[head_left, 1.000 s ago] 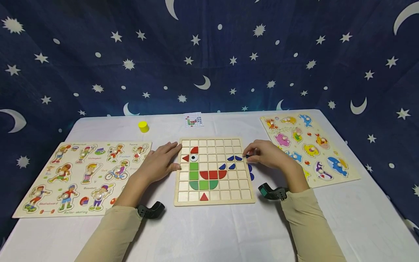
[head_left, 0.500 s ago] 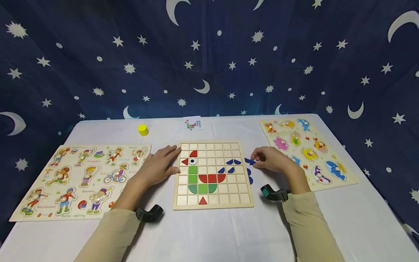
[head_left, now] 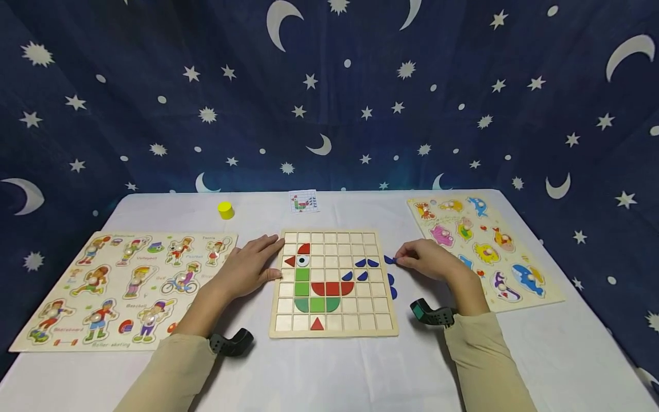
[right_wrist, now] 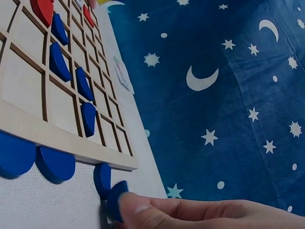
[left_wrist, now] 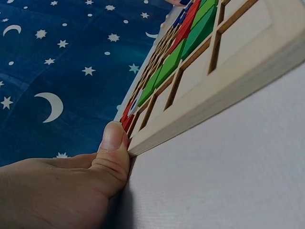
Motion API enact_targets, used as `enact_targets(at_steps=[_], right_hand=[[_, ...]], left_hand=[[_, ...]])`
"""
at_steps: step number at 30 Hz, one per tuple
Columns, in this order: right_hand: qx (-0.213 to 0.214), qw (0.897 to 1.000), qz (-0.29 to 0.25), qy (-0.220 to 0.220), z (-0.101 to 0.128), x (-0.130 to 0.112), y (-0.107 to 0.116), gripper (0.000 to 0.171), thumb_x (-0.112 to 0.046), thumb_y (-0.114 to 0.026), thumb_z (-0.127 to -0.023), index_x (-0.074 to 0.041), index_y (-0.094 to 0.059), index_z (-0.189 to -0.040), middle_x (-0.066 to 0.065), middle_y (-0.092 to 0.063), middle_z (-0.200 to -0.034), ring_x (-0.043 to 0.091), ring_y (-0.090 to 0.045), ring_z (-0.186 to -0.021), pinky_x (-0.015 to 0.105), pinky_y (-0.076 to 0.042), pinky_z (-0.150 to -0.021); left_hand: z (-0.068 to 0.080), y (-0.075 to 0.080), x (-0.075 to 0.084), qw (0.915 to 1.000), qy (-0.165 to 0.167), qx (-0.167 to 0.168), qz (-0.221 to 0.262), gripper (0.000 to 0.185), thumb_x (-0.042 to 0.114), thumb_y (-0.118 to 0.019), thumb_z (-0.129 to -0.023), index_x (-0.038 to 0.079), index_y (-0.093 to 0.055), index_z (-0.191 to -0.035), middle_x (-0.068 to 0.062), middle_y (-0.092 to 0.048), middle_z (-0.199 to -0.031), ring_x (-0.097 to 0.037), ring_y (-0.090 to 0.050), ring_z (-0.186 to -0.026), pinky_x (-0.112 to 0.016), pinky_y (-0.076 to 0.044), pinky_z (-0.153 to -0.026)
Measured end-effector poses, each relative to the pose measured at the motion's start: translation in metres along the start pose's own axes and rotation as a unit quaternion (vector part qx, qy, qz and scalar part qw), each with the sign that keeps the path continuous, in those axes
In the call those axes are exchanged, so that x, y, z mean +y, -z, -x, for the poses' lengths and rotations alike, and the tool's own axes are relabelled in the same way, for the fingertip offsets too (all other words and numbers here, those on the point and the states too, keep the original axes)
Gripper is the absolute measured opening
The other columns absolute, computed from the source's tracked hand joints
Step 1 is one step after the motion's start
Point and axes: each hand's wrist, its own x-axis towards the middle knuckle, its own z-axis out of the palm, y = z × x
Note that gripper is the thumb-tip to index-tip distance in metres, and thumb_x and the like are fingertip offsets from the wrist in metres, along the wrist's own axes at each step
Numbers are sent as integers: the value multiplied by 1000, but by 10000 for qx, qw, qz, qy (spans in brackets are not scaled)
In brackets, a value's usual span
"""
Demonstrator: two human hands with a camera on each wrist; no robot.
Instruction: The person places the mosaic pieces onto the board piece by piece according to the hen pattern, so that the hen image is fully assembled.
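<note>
— We start at the blue piece [head_left: 389, 260]: our right hand [head_left: 427, 260] pinches it at the fingertips [right_wrist: 136, 210], just off the right edge of the grid board [head_left: 333, 329], on the cloth. A second ago that hand was over the board's right column; now it sits outside the frame, so we judge it has drawn back to take a loose piece.

— And a second blue piece [right_wrist: 102, 180] lies touching it, with two more blue pieces [right_wrist: 55, 164] along the board's edge?

— Yes — still loose on the cloth. Four blue pieces [head_left: 367, 262] already sit in the cells, beside the red and green shapes [head_left: 317, 289]. So the picture is partly filled, we reckon.

— Our left hand [head_left: 246, 267]?

— It hasn't moved: fingers straight and flat against the board's left edge, thumb [left_wrist: 113, 143] pressed to the rim, gripping nothing.

— Around us?

— A white tablecloth [head_left: 329, 377]. A small pattern card [head_left: 303, 202] beyond the board, a yellow cylinder [head_left: 225, 210] to its left. A sports peg puzzle [head_left: 123, 286] on the left, a sea-animal peg puzzle [head_left: 481, 243] on the right. Behind everything, a dark blue curtain [head_left: 329, 86] with stars and moons.
</note>
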Motion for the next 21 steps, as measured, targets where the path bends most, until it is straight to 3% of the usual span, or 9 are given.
enact_targets(at_steps=[10,21], right_hand=[[-48,10000,-6,45,-7,-5,2,9,-15,-61,-92,-11,-69,-93,0,-67,-87,16,-55,-83,36,-45,-82],[-69,9999,26,-75,-2,-2,5,11,-16,-59,-94,-11,-68,-95,1,-67,-90,17,-55,-85,39,-45,-85]], left_hand=[[-1,7,-3,9999,65,-88,-22,73,49,-59,-88,17,-34,-149,-9,-32,-154,-35,-28,-142,-66,-29,-102],[-3,3,1,9998,86,-186,58,73,49,-58,-89,18,-33,-149,-8,-31,-155,-33,-27,-143,-65,-28,-103]])
